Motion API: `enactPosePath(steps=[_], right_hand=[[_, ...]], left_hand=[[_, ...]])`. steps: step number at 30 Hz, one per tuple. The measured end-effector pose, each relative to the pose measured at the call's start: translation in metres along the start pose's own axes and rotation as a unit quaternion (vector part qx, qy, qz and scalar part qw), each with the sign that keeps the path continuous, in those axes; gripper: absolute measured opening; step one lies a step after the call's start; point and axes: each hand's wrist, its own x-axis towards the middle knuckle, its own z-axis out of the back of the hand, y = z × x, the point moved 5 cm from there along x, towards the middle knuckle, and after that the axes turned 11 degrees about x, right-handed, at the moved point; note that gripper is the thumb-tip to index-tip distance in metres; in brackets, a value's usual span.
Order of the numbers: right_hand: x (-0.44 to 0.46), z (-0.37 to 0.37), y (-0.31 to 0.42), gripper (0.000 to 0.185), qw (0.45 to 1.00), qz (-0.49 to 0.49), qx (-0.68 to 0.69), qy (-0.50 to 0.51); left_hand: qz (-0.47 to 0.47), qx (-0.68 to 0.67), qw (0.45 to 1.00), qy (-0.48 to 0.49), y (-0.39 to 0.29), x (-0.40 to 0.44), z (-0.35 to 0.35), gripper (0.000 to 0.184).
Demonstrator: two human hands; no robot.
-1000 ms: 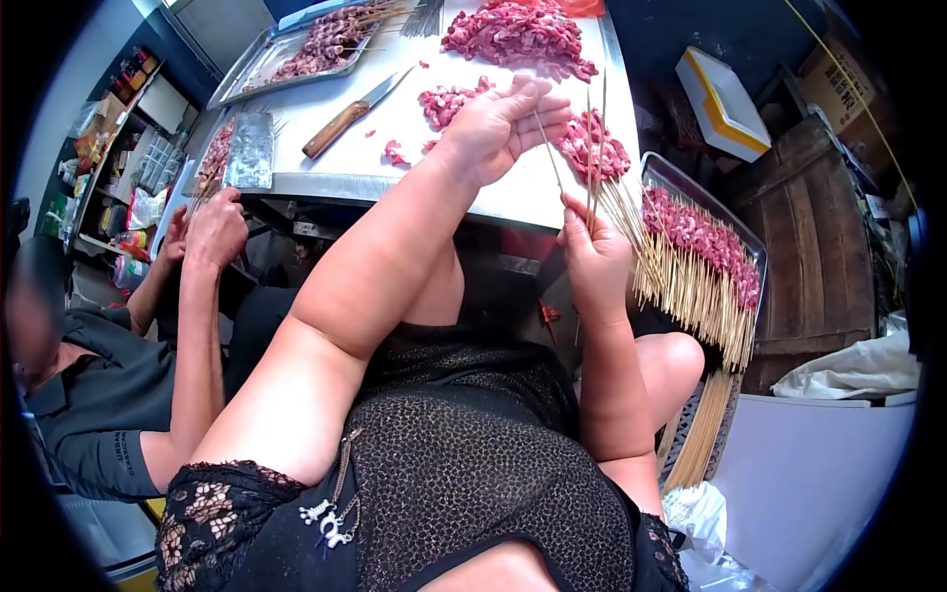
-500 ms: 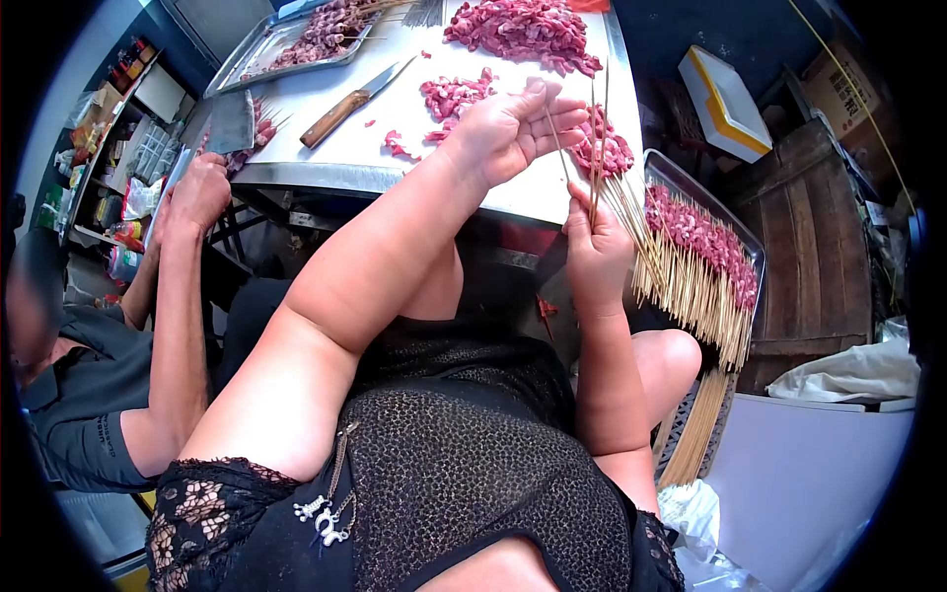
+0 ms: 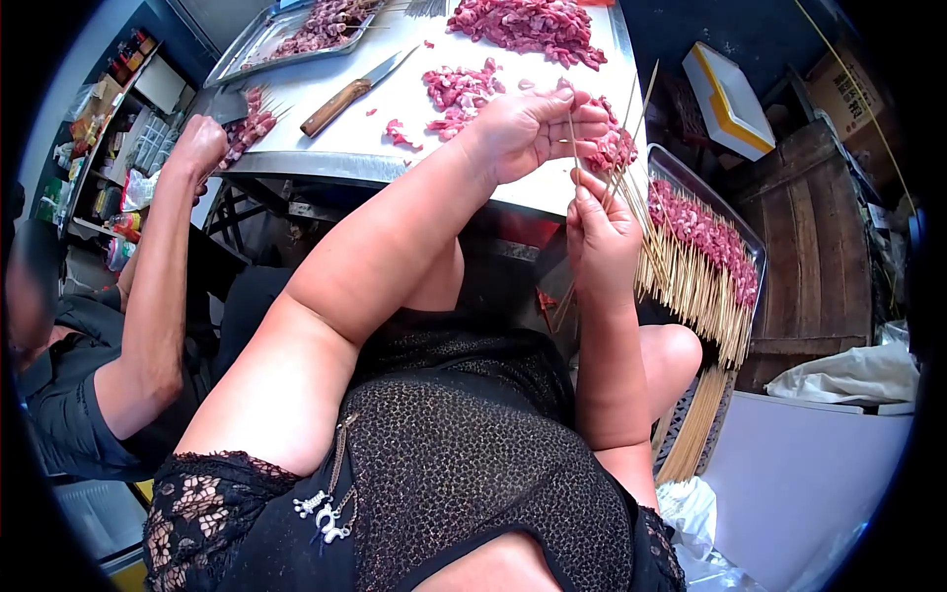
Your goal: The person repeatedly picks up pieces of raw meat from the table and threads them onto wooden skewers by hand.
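My left hand (image 3: pixel 538 128) is over the front right of the metal table, palm up, with its thumb pressed towards the forefinger; what it pinches is too small to make out. One bamboo skewer (image 3: pixel 574 143) runs from its fingers down to my right hand (image 3: pixel 600 222), which is closed on that skewer and a few more that point upward. Behind these hands lies skewered meat (image 3: pixel 617 148) at the table's right edge. Left of my left hand are a small pile of cut meat (image 3: pixel 459 87) and loose pieces (image 3: pixel 398 133).
A large meat pile (image 3: pixel 528 28), a wooden-handled knife (image 3: pixel 340 107) and a tray (image 3: pixel 237 61) share the table (image 3: pixel 345 166). At right stand a tray of meat skewers (image 3: pixel 705 237) and bare skewers (image 3: pixel 695 424). At left, a co-worker's hand (image 3: pixel 200 146) is near a cleaver (image 3: pixel 227 105).
My right hand has risen slightly, and its extra skewers have tilted to the right. My left hand has shifted slightly right. The co-worker's arm and cleaver have moved left and up.
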Motion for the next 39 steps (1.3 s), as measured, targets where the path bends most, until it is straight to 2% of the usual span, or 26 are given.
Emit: enactPosePath(steps=[2, 6, 9, 15, 22, 27, 32, 35, 38, 39], right_hand=[[0.001, 0.001, 0.004, 0.021, 1.000, 0.007, -0.030, -0.001], [0.000, 0.006, 0.002, 0.022, 0.999, 0.001, -0.047, 0.013], [-0.001, 0.007, 0.001, 0.022, 0.998, -0.007, -0.061, 0.009], [-0.001, 0.012, -0.003, 0.022, 0.998, 0.002, -0.062, 0.014], [0.003, 0.018, -0.008, 0.021, 0.993, 0.041, -0.112, -0.009], [0.004, 0.017, -0.003, 0.022, 0.983, 0.071, -0.168, 0.000], [0.006, 0.012, -0.004, 0.023, 0.998, 0.014, -0.056, 0.011], [0.005, 0.004, 0.003, 0.023, 0.999, 0.026, -0.003, 0.020], [0.007, 0.006, 0.007, 0.022, 0.999, 0.029, -0.007, 0.031], [0.006, 0.005, 0.008, 0.022, 0.999, 0.027, 0.000, 0.023]], left_hand=[[-0.031, 0.041, 0.999, -0.011, -0.004, 0.002, 0.004, 0.020], [-0.080, 0.031, 0.996, -0.021, -0.011, 0.005, 0.008, 0.022], [-0.104, 0.064, 0.986, -0.113, -0.019, 0.002, 0.012, 0.023], [-0.085, 0.079, 0.986, -0.124, -0.017, 0.003, 0.018, 0.022], [-0.078, 0.039, 0.990, -0.111, -0.012, 0.001, 0.014, 0.021], [-0.028, 0.028, 0.996, -0.074, -0.007, 0.001, 0.013, 0.023], [0.000, 0.061, 0.997, -0.043, -0.007, -0.003, 0.008, 0.025], [0.037, 0.078, 0.996, 0.010, 0.006, -0.003, 0.002, 0.025], [0.049, 0.107, 0.993, 0.023, 0.016, -0.014, -0.010, 0.027], [0.057, 0.102, 0.993, 0.001, 0.020, -0.020, -0.014, 0.027]])
